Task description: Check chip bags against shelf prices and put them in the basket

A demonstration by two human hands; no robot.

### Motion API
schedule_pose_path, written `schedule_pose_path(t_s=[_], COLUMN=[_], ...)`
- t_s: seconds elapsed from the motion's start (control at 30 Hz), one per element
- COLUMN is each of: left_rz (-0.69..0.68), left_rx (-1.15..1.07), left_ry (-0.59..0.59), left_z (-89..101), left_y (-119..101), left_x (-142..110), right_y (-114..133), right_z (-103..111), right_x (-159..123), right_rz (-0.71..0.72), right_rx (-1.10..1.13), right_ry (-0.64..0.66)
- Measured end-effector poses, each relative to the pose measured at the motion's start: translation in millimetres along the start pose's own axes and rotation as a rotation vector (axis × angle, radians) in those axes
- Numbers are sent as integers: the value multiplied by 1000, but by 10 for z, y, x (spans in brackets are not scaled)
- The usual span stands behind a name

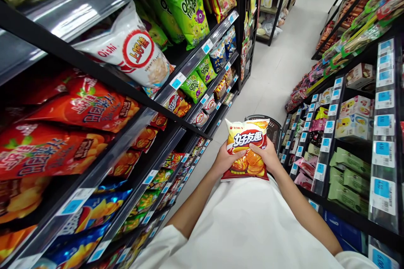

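A bag of potato chips (248, 145), red and white with pictured ridged chips, is held upright in front of my white shirt. My left hand (225, 160) grips its left side, the thumb lying across the front. On the right side my right hand (267, 154) grips it the same way, thumb on the printed face. The fingers behind the bag are hidden. Just beyond the bag shows part of a black shopping basket (275, 128); the bag hides the rest of it.
A snack shelf (126, 151) runs along my left, with a white shrimp flake bag (139, 52) and green onion ring bags (186, 6). Along my right stands a shelf with green packets (349, 176) and boxes (355, 124). Pale aisle floor (277, 56) lies between them.
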State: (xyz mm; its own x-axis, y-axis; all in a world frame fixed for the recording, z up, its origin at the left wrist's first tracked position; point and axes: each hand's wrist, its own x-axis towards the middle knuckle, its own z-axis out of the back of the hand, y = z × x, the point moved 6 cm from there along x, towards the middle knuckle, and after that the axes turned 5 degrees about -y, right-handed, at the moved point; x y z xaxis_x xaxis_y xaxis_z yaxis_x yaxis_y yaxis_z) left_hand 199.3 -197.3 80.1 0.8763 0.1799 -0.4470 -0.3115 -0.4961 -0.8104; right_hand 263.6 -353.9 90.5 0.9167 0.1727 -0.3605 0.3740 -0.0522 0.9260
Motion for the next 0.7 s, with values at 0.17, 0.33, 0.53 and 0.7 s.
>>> schedule_pose_path(t_s=[0.17,0.33,0.53,0.7], left_rz=[41,23,27,21], left_rx=[-6,13,12,6], left_ry=[-5,-48,-40,-41], left_z=[14,65,114,142], left_y=[53,23,47,43], left_x=[25,59,77,61], right_y=[-44,-166,-201,-168], right_z=[-4,-46,-69,-89], right_x=[-66,-174,-174,-155], right_rz=[-102,-183,-162,-91], right_rx=[57,109,46,28], right_ry=[65,120,87,94])
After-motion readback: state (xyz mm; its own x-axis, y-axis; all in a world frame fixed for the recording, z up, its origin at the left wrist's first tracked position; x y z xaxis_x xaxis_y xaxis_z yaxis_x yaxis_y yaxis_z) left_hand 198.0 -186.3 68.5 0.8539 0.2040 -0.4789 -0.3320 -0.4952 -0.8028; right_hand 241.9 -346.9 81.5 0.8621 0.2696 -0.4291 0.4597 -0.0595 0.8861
